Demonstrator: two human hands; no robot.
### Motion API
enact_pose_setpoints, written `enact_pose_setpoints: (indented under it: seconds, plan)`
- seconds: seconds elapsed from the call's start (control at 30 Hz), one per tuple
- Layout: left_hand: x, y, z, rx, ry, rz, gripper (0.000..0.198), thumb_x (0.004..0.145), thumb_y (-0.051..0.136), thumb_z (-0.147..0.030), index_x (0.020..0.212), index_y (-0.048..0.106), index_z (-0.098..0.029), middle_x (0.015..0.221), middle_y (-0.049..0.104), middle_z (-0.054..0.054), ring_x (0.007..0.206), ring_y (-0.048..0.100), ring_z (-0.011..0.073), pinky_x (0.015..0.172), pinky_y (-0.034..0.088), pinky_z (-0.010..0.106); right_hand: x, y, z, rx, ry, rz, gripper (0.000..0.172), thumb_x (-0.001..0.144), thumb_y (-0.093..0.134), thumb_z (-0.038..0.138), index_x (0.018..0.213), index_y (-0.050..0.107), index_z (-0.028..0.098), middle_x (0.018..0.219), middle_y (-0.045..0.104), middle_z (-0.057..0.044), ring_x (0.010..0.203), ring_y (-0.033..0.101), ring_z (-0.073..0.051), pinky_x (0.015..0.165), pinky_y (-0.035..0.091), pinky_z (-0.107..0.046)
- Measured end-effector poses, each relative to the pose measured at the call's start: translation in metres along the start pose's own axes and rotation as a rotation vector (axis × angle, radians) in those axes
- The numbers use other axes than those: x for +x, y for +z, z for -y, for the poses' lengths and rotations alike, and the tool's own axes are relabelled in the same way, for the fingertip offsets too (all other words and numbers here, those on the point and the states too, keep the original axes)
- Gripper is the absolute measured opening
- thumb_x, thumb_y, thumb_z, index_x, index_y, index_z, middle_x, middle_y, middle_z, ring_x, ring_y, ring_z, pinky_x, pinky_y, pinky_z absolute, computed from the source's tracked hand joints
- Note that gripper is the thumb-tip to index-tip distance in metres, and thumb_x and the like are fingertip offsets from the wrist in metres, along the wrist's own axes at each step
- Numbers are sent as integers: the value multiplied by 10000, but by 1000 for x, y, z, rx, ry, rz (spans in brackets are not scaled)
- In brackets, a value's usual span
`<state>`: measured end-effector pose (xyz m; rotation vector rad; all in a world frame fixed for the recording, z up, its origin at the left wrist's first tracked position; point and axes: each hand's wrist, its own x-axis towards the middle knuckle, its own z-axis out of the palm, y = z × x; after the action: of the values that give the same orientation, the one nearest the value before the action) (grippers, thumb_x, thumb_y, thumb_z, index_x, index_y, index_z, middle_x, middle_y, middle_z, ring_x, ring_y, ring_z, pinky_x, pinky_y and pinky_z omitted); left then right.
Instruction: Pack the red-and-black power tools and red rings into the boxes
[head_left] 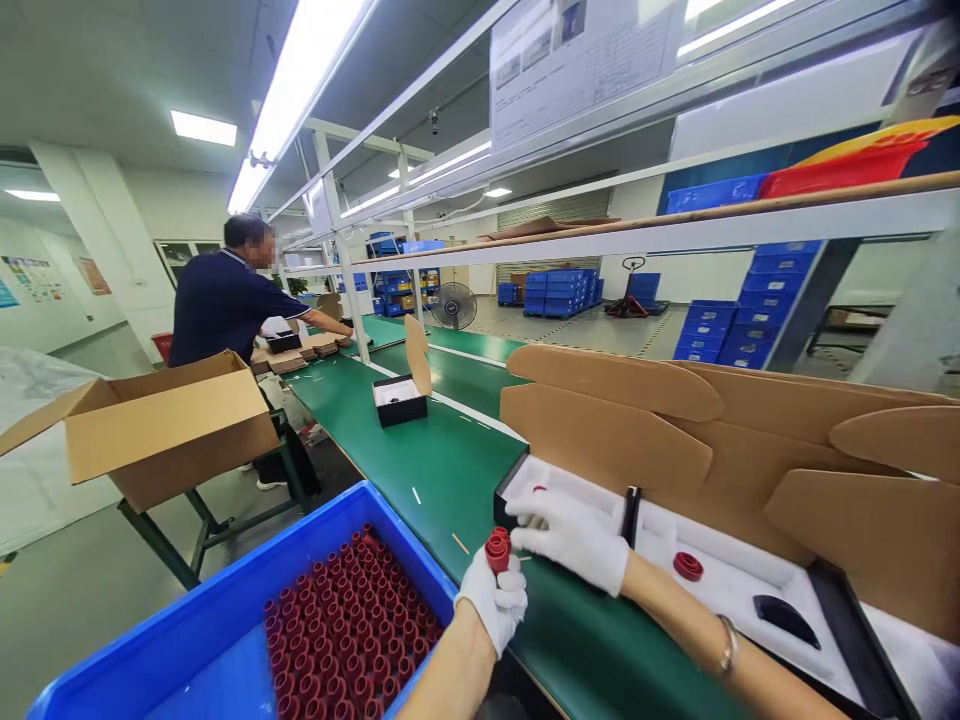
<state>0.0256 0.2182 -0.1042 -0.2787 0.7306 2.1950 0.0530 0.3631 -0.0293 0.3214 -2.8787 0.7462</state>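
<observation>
My left hand (491, 600), in a white glove, is closed around dark red ring-shaped parts (498, 546) that look stacked, held upright above the bench edge. Close by on the right is my right hand (570, 540), also gloved, its fingers apart and stretched toward the held parts, in front of an open black box (514, 478) with white foam. A bit of red shows in that foam just behind the fingers. In the neighbouring open box, another red ring part (688, 567) and a black curved piece (786, 620) lie in the white foam (720, 580).
A blue bin (217, 610) at lower left holds many rows of red ring parts (345, 630). Further along the green bench (450, 450) stands a small open box (400, 400). An open carton (172, 420) rests on a stand. A co-worker (217, 290) reaches over the bench beyond.
</observation>
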Motion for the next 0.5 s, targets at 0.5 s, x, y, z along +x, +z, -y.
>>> enact_pose_setpoints:
  seconds: [0.5]
  plan:
    - [85,34,-191,1439,347,-299,400,899,532,-546,929,592,-152,792,619,34,600,548,116,555,468,245,45,-25,-30,-412,356,-454,203,779,576,470,752,622,275,780,643,7,671,606,-183,575,372,-286]
